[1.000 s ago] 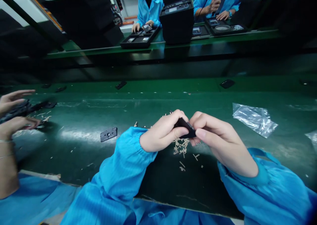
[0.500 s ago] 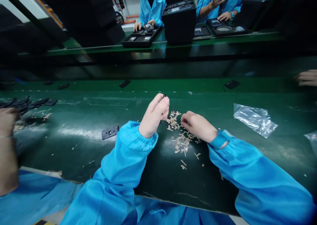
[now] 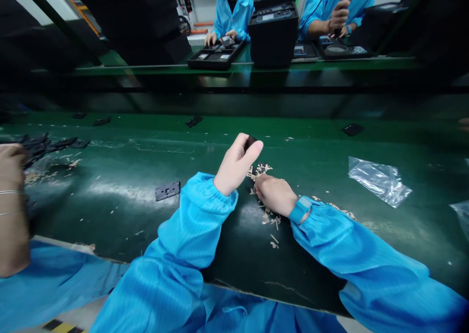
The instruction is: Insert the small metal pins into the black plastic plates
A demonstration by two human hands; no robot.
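Raised a little over the green bench, my left hand (image 3: pixel 236 164) grips a black plastic part (image 3: pixel 250 143), mostly hidden by the thumb and fingers. To its right and lower, my right hand (image 3: pixel 276 193) has its fingers drawn together; their tips are turned away, so I cannot make out what they hold. Small beige strips (image 3: pixel 269 218) lie scattered under and around the right hand, some on a dark patch beyond it. Left of my left sleeve rests a flat black plastic plate (image 3: pixel 167 191) with cut-outs.
Clear plastic bags (image 3: pixel 379 180) lie at the right. At the left, a co-worker's arm (image 3: pixel 12 210) reaches near a pile of black parts (image 3: pixel 46 149). Opposite, people in blue coats handle devices beside black trays (image 3: pixel 212 56) and a black stack (image 3: pixel 274 34).
My right hand has moved left, closer to the left hand. My left thumb has lifted, showing more of the black part. The view has shifted slightly.
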